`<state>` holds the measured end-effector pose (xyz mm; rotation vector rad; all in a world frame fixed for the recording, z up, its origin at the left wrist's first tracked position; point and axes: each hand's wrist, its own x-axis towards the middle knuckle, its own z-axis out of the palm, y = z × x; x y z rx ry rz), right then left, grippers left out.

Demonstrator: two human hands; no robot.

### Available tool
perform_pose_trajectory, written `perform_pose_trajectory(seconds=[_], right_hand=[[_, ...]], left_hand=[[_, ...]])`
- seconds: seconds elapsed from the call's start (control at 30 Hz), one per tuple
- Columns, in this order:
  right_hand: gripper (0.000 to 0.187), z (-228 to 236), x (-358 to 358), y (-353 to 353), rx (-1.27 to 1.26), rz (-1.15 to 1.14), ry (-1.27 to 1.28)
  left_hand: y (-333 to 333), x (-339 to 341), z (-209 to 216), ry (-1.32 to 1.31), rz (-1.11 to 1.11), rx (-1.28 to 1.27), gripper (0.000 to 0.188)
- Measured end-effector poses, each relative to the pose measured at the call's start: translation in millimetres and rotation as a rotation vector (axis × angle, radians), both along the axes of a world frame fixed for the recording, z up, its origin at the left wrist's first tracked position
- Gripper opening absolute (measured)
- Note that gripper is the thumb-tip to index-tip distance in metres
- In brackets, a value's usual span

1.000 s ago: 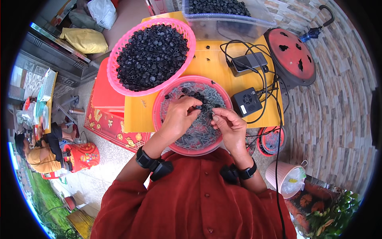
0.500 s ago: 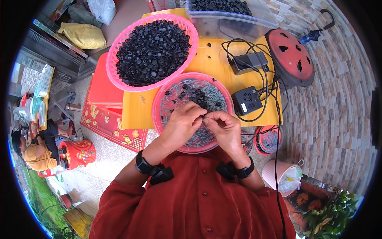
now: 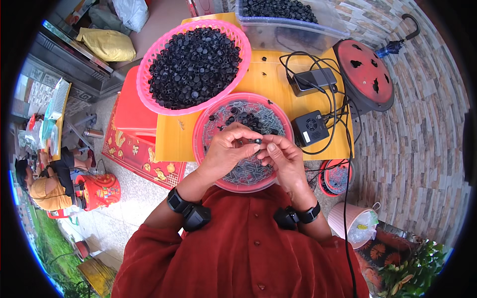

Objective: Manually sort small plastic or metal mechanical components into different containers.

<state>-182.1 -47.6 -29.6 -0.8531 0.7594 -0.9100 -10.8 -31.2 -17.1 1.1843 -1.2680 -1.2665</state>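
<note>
Over a pink-red basin (image 3: 199,141) of loose metal screws (image 3: 247,174), both my hands meet near the middle. My left hand (image 3: 229,154) pinches a small black plastic cap (image 3: 257,141) with a pale spot on it between thumb and forefinger. My right hand (image 3: 283,158) is closed, its fingers curled right beside the cap; whatever they hold is too small to make out. A heap of similar black caps (image 3: 243,118) lies among the screws at the far side of the basin.
A pink basket (image 3: 144,94) heaped with black caps stands behind, near a clear bin (image 3: 293,32) of more. Black power boxes (image 3: 309,126) with tangled cables sit at the table's right. A red stool (image 3: 133,111) stands left; a seated person (image 3: 49,186) works farther left.
My fingers have parted slightly, so the cap now shows in the left pinch. The right hand has turned and its thumb lies more upward. The whole view has shifted a little.
</note>
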Motion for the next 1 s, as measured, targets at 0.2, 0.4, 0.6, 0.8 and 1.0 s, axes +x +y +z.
perform_pose_trajectory(seconds=[0.2, 0.4, 0.6, 0.8, 1.0], right_hand=[[0.025, 0.6, 6.0, -0.7, -0.056, -0.054, -0.025], [0.027, 14.2, 3.0, -6.5, -0.129, -0.222, 0.092], [0.023, 24.9, 7.9, -23.0, -0.792, -0.194, 0.529], [0.025, 16.3, 15.1, -27.8, -0.872, -0.204, 0.667], [0.021, 1.9, 17.1, -30.9, -0.657, -0.144, 0.490]], left_hand=[[-2.2, -4.4, 5.0, 0.150, -0.025, 0.018, 0.019], [-9.5, 8.4, 4.2, 0.048, 0.059, -0.024, 0.020], [-15.1, 26.3, -14.6, -0.088, 0.278, -0.118, 0.020], [-38.2, 24.7, -6.6, -0.533, 0.213, -0.084, 0.013], [-43.7, 28.1, -21.7, -0.676, 0.201, -0.255, 0.016]])
